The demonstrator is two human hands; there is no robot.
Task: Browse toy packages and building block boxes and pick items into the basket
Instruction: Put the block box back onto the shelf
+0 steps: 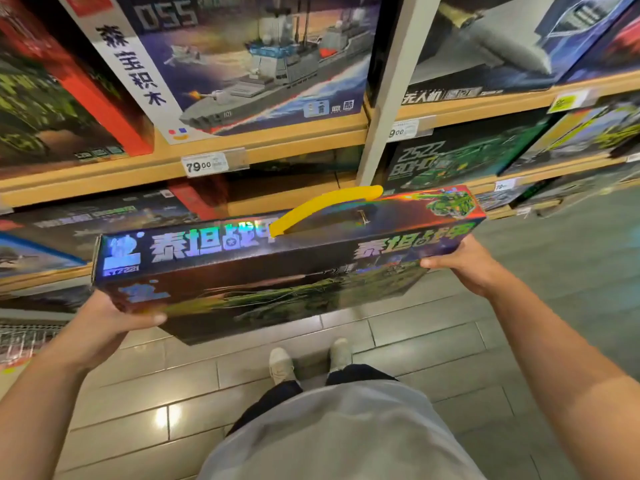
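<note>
Item: block box (277, 268), held between your left hand (114, 317) and right hand (464, 265), fingers gripping its ends; basket unseen, placing pending.

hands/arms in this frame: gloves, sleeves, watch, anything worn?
Both bare: left hand and right hand wear no gloves, and no rings show. Forearms are uncovered to the frame edge, with no sleeve, watch or band visible.
</note>
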